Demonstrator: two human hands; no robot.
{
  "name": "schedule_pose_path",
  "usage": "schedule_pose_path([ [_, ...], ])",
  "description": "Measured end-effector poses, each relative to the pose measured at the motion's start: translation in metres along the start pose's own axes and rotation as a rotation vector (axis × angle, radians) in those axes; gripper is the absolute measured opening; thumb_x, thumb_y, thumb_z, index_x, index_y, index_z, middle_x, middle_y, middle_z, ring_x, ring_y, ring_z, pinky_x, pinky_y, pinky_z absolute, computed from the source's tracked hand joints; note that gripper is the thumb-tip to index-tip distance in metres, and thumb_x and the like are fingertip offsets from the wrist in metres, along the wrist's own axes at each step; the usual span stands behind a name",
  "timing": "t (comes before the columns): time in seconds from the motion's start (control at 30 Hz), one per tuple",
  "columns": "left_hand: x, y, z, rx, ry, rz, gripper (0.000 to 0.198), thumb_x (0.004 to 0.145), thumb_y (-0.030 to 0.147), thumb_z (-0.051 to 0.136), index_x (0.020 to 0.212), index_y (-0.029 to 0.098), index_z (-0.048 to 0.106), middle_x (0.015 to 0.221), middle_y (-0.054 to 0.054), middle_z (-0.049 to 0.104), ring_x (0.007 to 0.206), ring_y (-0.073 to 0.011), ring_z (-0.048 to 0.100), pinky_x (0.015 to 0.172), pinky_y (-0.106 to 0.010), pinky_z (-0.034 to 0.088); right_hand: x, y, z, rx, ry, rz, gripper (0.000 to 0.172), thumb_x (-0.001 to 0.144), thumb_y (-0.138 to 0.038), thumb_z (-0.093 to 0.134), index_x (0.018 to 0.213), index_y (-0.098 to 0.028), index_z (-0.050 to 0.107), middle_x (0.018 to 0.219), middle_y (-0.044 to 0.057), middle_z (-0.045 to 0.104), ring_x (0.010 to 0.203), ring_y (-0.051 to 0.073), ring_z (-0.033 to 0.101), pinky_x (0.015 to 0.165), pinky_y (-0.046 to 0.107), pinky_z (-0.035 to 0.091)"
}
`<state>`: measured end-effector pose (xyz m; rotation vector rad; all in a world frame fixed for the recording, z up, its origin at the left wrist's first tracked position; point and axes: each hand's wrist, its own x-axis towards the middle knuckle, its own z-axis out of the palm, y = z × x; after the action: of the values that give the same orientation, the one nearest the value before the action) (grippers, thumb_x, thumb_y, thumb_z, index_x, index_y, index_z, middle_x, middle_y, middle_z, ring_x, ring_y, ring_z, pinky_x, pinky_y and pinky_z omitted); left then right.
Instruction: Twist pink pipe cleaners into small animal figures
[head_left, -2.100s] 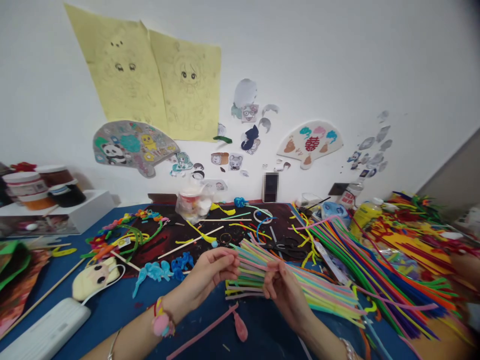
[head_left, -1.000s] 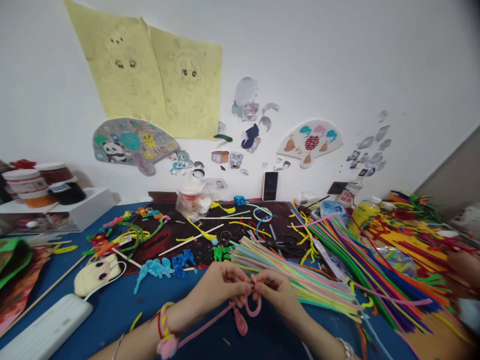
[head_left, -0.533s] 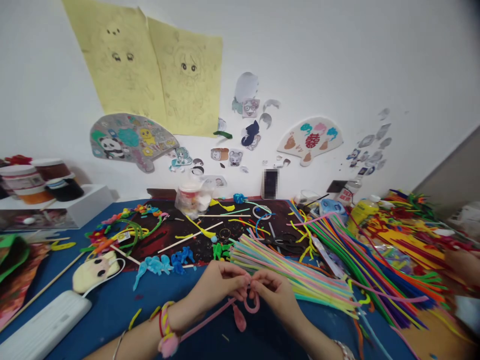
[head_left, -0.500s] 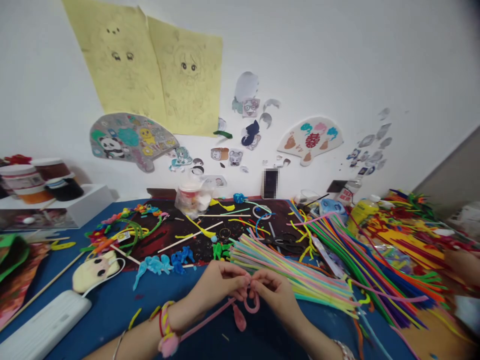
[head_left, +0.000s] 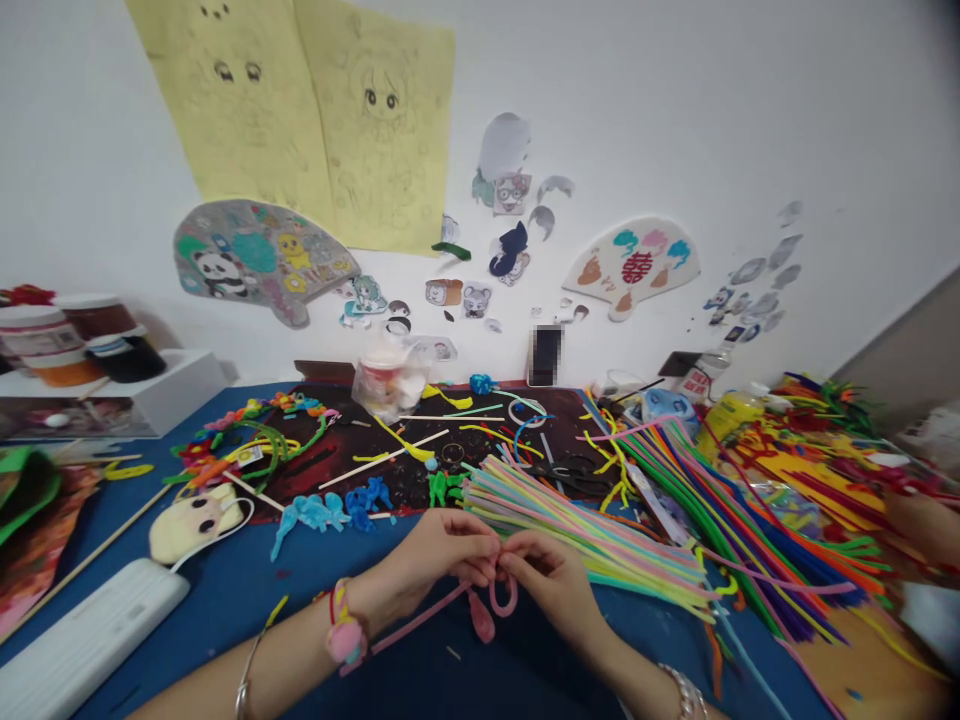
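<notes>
Between my two hands, low in the middle of the head view, is a pink pipe cleaner (head_left: 426,612). My left hand (head_left: 448,556) pinches it near its looped part, thumb against fingertips. Close against it, my right hand (head_left: 546,574) pinches the same pipe cleaner from the other side. A curled loop and a wider flattened pink lobe hang below the fingertips, and a straight length runs down to the left over the wrist. The exact spot where the fingertips meet is hidden. On my left wrist sits a pink and yellow bracelet (head_left: 345,628).
Pastel pipe cleaners (head_left: 585,530) lie just beyond my right hand, with brighter bundles (head_left: 720,530) to the right. Blue twisted pieces (head_left: 315,520) and scissors (head_left: 576,474) lie near a dark mat. A white power strip (head_left: 94,640) is at left. Another person's hand (head_left: 922,530) shows far right.
The camera view has shifted slightly, raising the table and wall items a little. Both hands stay pinched on the pink pipe cleaner; my left forearm has turned slightly.
</notes>
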<state>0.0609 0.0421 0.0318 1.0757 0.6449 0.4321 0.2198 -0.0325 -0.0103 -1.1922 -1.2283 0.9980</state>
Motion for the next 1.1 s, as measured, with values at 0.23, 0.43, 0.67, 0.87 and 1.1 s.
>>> schedule_pose_path([
  [0.23,0.007,0.003,-0.013,-0.126,0.052,0.075,0.018,0.070,0.023,0.068,0.080,0.008,0.067,0.071,-0.006,0.065,0.062,-0.0115,0.062,0.065,-0.022,0.051,0.001,-0.005,-0.004,-0.537,-0.032,-0.571,0.004,0.077,-0.021,0.065,0.080,-0.018,0.067,0.077,0.005,0.064,0.072,0.015,0.061,0.066,0.024,0.049],
  [0.43,0.008,0.003,-0.019,-0.147,0.065,0.036,0.015,0.070,0.021,0.068,0.077,0.008,0.066,0.072,-0.006,0.066,0.065,-0.0121,0.062,0.069,-0.024,0.051,0.006,0.004,-0.013,-0.820,0.043,-0.794,0.010,0.076,-0.016,0.065,0.086,-0.017,0.064,0.080,0.007,0.063,0.072,0.016,0.060,0.064,0.026,0.050],
  [0.67,0.009,0.010,-0.027,-0.018,0.013,-0.041,0.020,0.068,0.026,0.069,0.080,0.009,0.068,0.080,-0.009,0.069,0.074,-0.0163,0.065,0.076,-0.028,0.051,0.005,0.001,-0.018,-0.801,0.038,-0.788,0.009,0.078,-0.019,0.063,0.086,-0.019,0.066,0.082,0.007,0.065,0.076,0.016,0.063,0.068,0.027,0.053],
  [0.87,0.010,0.018,-0.045,0.182,-0.059,-0.128,0.024,0.066,0.032,0.071,0.077,0.010,0.070,0.077,-0.010,0.070,0.069,-0.0162,0.066,0.068,-0.025,0.053,0.003,0.001,-0.019,-0.768,0.053,-0.713,0.013,0.078,-0.018,0.062,0.089,-0.022,0.068,0.089,0.007,0.070,0.080,0.019,0.066,0.072,0.029,0.055],
  [1.1,0.013,0.020,-0.064,0.466,-0.194,-0.106,0.026,0.067,0.037,0.069,0.078,0.013,0.071,0.072,-0.007,0.070,0.064,-0.0157,0.066,0.065,-0.025,0.054,0.005,0.005,-0.017,-0.697,0.009,-0.699,0.014,0.078,-0.015,0.062,0.089,-0.021,0.069,0.090,0.007,0.070,0.081,0.018,0.067,0.072,0.029,0.056],
])
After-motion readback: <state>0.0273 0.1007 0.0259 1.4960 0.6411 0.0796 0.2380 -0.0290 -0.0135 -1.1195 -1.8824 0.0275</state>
